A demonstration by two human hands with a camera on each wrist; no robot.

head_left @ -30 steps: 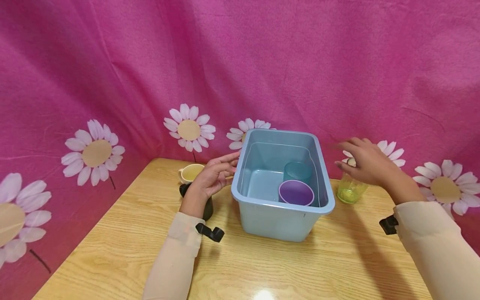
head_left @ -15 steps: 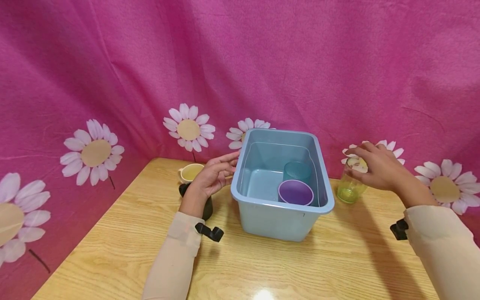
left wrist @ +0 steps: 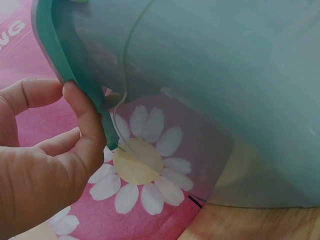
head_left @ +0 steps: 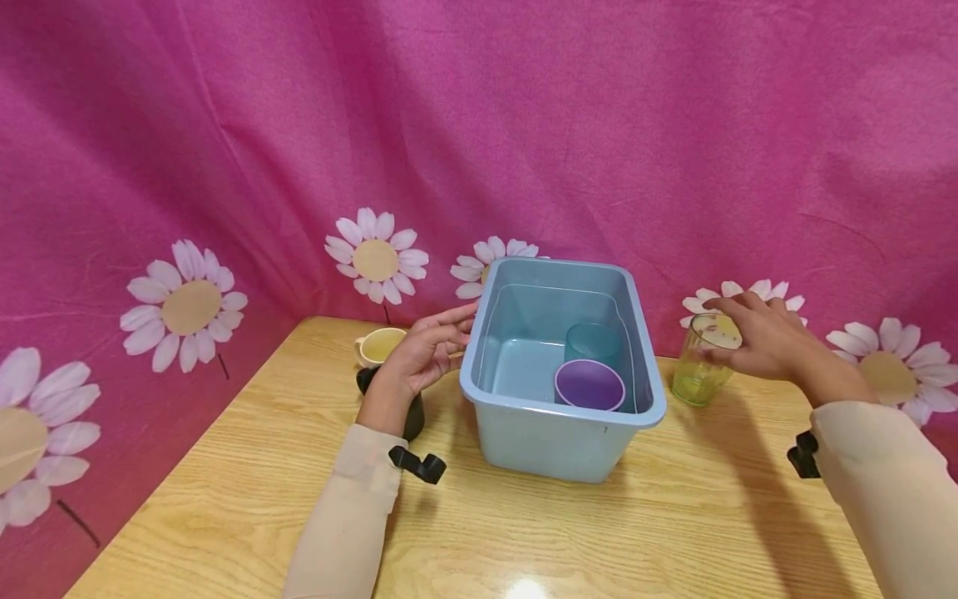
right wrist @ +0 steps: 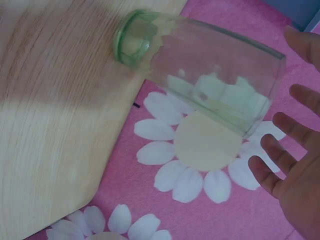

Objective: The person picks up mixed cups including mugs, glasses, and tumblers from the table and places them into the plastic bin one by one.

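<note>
A light blue plastic tub (head_left: 554, 445) stands on the table, with a purple cup (head_left: 590, 384) and a teal cup (head_left: 593, 343) inside at its right. My left hand (head_left: 425, 353) touches the outside of the tub's left rim with loosely bent fingers; the left wrist view shows fingertips against the rim (left wrist: 60, 50). To the right of the tub, a clear yellow-green drinking glass (head_left: 696, 378) stands upright. My right hand (head_left: 771, 341) is beside its mouth, fingers spread. In the right wrist view, a gap shows between those fingers (right wrist: 267, 175) and the glass (right wrist: 200, 65).
Behind my left hand sits a cream-yellow mug (head_left: 380, 343). A black object (head_left: 414, 418), partly hidden by my left wrist, stands in front of it. The wooden table (head_left: 479, 532) ends at a pink curtain (head_left: 599, 125) with daisies.
My right hand has moved to the right and slightly lower, uncovering more of the glass's mouth. The left hand, tub and glass stay in place.
</note>
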